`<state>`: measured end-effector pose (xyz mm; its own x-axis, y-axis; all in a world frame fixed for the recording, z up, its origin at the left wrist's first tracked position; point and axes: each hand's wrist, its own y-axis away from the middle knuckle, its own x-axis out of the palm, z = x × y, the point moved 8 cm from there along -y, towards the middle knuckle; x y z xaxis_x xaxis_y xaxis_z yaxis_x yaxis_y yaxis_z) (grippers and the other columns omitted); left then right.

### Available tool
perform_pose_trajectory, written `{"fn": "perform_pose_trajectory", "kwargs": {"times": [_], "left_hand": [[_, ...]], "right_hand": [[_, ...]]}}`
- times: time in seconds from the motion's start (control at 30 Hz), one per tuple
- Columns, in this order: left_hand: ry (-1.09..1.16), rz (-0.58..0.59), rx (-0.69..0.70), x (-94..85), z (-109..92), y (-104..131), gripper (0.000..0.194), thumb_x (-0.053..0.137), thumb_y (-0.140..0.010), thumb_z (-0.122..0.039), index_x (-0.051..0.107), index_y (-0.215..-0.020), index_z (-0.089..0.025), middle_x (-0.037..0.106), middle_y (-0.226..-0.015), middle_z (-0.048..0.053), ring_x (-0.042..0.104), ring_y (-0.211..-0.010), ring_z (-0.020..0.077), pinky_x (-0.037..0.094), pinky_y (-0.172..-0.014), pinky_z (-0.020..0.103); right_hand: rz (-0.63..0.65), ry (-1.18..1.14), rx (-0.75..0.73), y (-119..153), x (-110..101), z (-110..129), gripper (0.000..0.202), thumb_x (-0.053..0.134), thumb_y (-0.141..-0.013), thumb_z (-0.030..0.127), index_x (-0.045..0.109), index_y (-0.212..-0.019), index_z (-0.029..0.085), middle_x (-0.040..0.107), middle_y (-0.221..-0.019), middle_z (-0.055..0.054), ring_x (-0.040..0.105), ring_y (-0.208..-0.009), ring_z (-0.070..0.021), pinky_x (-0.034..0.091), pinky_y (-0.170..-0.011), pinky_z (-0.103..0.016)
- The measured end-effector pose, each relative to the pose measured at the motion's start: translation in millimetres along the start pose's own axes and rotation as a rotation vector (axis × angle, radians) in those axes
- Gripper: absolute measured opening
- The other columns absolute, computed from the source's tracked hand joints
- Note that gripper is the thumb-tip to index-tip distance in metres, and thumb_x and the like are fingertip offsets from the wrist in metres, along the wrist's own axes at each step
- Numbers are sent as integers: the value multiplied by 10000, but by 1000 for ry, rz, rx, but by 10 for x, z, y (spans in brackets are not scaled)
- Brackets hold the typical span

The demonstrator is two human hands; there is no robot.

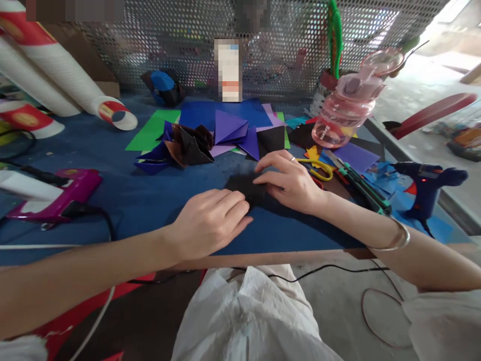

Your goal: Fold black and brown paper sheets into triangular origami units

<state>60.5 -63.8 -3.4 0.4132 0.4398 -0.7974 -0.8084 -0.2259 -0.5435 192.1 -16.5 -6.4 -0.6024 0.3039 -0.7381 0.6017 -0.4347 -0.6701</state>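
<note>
A small piece of black paper point(246, 186) lies on the blue tabletop in front of me, partly covered by my fingers. My left hand point(214, 220) rests at its near left side, fingers curled together and pressing on the paper. From the right, my right hand point(287, 183) grips the paper's other side with bent fingers; a ring shows on one finger. Just beyond are folded black and brown paper pieces point(190, 145), a folded purple paper piece point(230, 128) and a black paper square point(271, 139).
Right of my hands lie yellow-handled scissors point(321, 169), a green-black utility knife point(361, 185) and a blue glue gun point(428, 185). A pink bottle point(345, 110) stands behind them. At left are a magenta power strip point(60, 195) and paper rolls point(60, 65). A perforated metal panel point(169, 45) borders the back.
</note>
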Motion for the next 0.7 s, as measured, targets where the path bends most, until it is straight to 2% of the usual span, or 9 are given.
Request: {"fn": "perform_pose_trajectory", "kwargs": {"times": [0.03, 0.1, 0.2, 0.3, 0.5, 0.7], "left_hand": [[-7, -4, -5, -7, 33, 26, 140, 565, -968, -159, 689, -917, -124, 756, -894, 82, 728, -762, 202, 602, -666, 322], [3, 8, -8, -2, 104, 86, 213, 501, -962, -70, 704, -978, -133, 773, -957, 78, 749, -844, 196, 627, -750, 312], [63, 36, 32, 21, 166, 180, 313, 430, -962, -19, 711, -1049, -125, 780, -1053, 93, 757, -954, 195, 640, -878, 320], [147, 41, 80, 28, 180, 248, 329, 442, -938, 11, 708, -1085, -115, 778, -1123, 102, 745, -1056, 203, 621, -984, 343], [313, 46, 96, 30, 176, 307, 290, 518, -922, -9, 705, -1126, -95, 776, -1156, 119, 720, -1147, 211, 575, -1073, 347], [402, 59, 140, 32, 125, 396, 336, 518, -898, -30, 715, -1153, -125, 773, -1191, 93, 699, -1189, 194, 551, -1104, 333]], "right_hand": [[1, 14, -31, 4, -31, 62, 216, 535, -917, 71, 720, -939, 180, 701, -1068, -105, 610, -1080, -251, 538, -887, -432], [50, 15, -107, 24, -47, 222, 195, 528, -940, 91, 702, -933, 177, 719, -1038, -99, 628, -1065, -239, 553, -873, -416], [196, -34, -183, 82, 16, 453, 217, 496, -957, 67, 690, -906, 148, 742, -1012, -88, 659, -1023, -209, 578, -875, -361], [257, -76, -211, 127, 44, 588, 192, 515, -972, 83, 694, -921, 128, 753, -1036, -95, 686, -1016, -202, 590, -881, -342], [347, -162, -152, 135, 48, 551, 198, 532, -1003, 193, 718, -1006, 126, 756, -1090, -119, 706, -999, -211, 601, -852, -366], [370, -267, -110, 125, 26, 497, 188, 581, -1003, 246, 735, -960, 147, 756, -1033, -108, 701, -937, -196, 587, -836, -358]]}}
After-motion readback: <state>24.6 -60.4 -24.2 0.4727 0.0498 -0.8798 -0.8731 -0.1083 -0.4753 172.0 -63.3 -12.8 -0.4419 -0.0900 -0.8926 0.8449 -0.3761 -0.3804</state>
